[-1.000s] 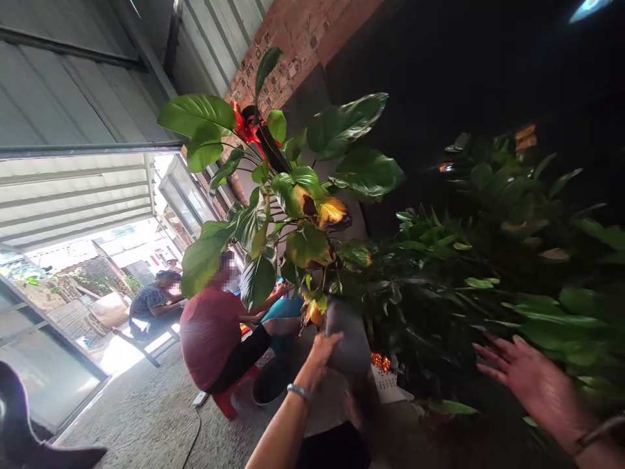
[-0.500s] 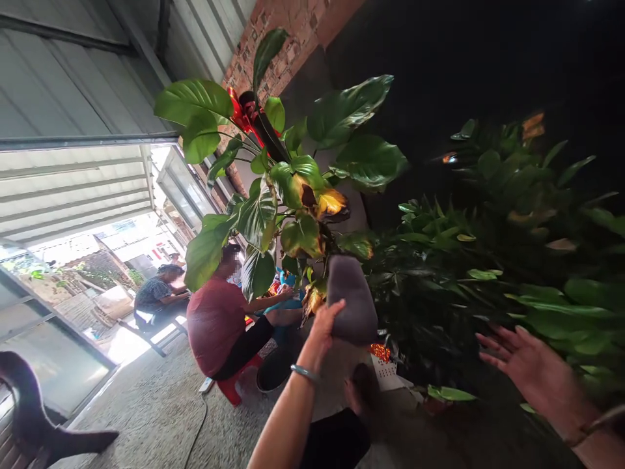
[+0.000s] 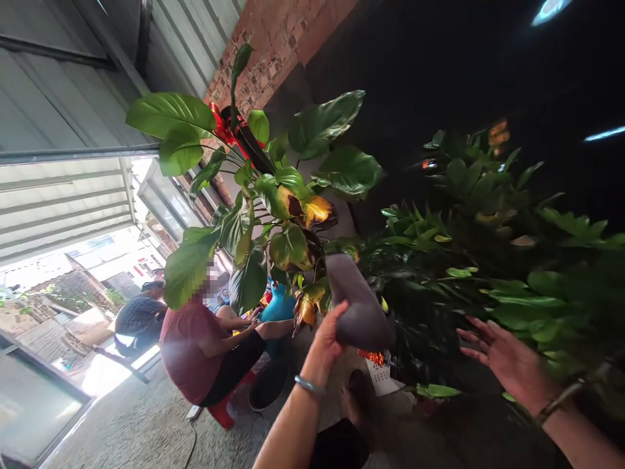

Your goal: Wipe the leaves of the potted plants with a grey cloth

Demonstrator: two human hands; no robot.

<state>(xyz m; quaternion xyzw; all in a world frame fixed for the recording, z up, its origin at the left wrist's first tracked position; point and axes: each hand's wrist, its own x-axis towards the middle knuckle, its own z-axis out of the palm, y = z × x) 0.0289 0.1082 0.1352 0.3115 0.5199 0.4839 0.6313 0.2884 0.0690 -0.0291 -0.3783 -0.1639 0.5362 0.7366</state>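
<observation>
My left hand (image 3: 328, 340) is raised and closed on a grey cloth (image 3: 355, 301), which it presses against the lower leaves of a tall big-leaved plant (image 3: 273, 195). Some of those leaves are yellow and brown (image 3: 312, 212). A red ribbon (image 3: 225, 127) is tied near the top of the plant. My right hand (image 3: 502, 355) is held out with its fingers spread, holding nothing, just in front of a dense dark green bush (image 3: 488, 260) on the right.
A seated person in a red shirt (image 3: 195, 345) is on the left beyond the plant, on a red stool (image 3: 225, 412). Another person (image 3: 137, 316) sits farther back by the open doorway. A brick wall (image 3: 278, 45) rises behind the plant; the floor (image 3: 146, 423) is speckled concrete.
My left hand has lifted the grey cloth from low at the plant's base up into its lower leaves. The view has shifted slightly right; my right hand has stayed spread.
</observation>
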